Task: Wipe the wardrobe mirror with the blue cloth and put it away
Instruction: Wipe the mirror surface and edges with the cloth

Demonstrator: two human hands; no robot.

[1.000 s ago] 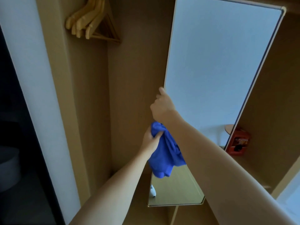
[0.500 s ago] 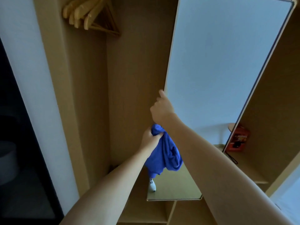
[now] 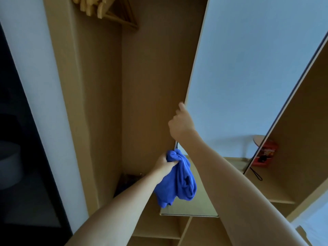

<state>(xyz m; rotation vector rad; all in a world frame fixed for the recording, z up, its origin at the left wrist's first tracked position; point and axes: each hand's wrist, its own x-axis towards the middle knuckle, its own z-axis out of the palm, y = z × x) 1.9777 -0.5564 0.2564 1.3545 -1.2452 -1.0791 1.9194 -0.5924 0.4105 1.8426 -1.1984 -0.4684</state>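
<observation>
Tall open wardrobe [image 3: 150, 77] in pale tan wood, back panel plain, shelves and dividers low down. Swung out across its right half, a long mirror [image 3: 248, 68] in a thin light frame, glass mostly filled with a flat pale blue-grey reflection and, near the bottom, a band of tan floor. At the left, a white wall strip [image 3: 35, 86] beside a dark opening. High at the top left, a cluster of wooden hangers [image 3: 104, 9] crowded together, partly cut off by the picture's edge.

Right hand [image 3: 181, 123] at the mirror's left edge about mid-height, fingers curled round the frame and hidden behind it, thumb tip up against the edge. Just below, left hand [image 3: 164, 164] clenched on the top of the blue cloth [image 3: 177, 183], fingers wrapped round a bunched knot of fabric.

Cloth vivid royal blue, soft and rumpled, gathered tight at the fist, then hanging loose in deep folds and a rounded lobe. Hangs in front of the mirror's lower left corner, overlapping the frame edge; contact with the glass not discernible.

On a shelf at the right, a small red box [image 3: 266, 155], partly hidden by the mirror's right edge, a thin dark cord loop [image 3: 256, 174] trailing below it.
</observation>
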